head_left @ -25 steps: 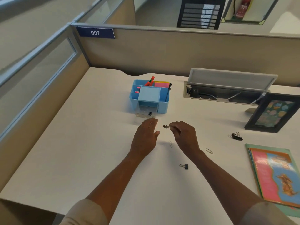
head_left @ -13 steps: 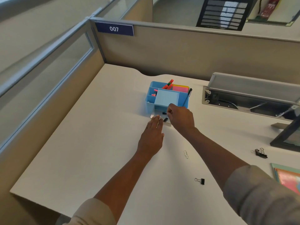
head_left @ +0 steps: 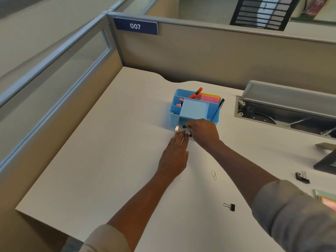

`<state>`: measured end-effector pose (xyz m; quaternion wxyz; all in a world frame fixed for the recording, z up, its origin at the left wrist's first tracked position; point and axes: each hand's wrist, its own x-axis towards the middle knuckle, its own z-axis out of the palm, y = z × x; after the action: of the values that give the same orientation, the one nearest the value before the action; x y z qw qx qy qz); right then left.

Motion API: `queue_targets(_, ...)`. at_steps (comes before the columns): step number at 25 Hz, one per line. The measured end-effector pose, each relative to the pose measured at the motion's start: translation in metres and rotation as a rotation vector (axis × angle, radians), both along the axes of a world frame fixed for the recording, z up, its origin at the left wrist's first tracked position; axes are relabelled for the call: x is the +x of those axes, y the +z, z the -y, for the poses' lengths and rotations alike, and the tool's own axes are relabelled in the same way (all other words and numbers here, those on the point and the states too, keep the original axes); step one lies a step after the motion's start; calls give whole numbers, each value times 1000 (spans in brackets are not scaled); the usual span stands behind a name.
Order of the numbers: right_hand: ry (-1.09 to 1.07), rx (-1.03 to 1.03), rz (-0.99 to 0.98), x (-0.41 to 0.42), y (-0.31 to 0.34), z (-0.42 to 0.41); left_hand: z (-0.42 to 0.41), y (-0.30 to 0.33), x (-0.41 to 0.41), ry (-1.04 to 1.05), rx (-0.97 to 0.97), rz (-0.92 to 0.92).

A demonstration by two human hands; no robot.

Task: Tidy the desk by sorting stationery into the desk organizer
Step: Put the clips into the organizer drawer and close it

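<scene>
The blue desk organizer (head_left: 194,110) stands mid-desk with orange-red markers (head_left: 196,92), pink sticky notes (head_left: 211,98) and a black pen (head_left: 218,110) in it. Its clear drawer (head_left: 176,128) is pulled out at the front. My left hand (head_left: 174,157) lies flat, fingertips touching the drawer's front edge. My right hand (head_left: 203,132) hovers over the drawer, fingers pinched on a small black binder clip (head_left: 184,126). Another black clip (head_left: 190,135) lies in the drawer, partly hidden by my hand.
Loose on the desk are a paper clip (head_left: 214,175), a black binder clip (head_left: 230,206) and a clump of binder clips (head_left: 301,177). An open cable tray (head_left: 283,110), a picture frame (head_left: 327,164) and a booklet (head_left: 327,199) sit right. Partition walls enclose the back and left.
My right hand carried the binder clip from mid-desk forward to the open drawer. My left hand reached forward to the drawer's front. The view shifted left and closer.
</scene>
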<state>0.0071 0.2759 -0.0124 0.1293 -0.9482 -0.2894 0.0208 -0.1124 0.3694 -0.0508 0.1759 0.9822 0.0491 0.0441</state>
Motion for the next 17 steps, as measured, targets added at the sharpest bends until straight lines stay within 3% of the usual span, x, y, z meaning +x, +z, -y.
queue_targets(11, -188, 281, -174, -27, 4, 90, 41, 2, -33, -57, -58, 70)
queue_targets(17, -245, 340, -255, -87, -27, 175, 103, -20, -77, -272, -52, 99)
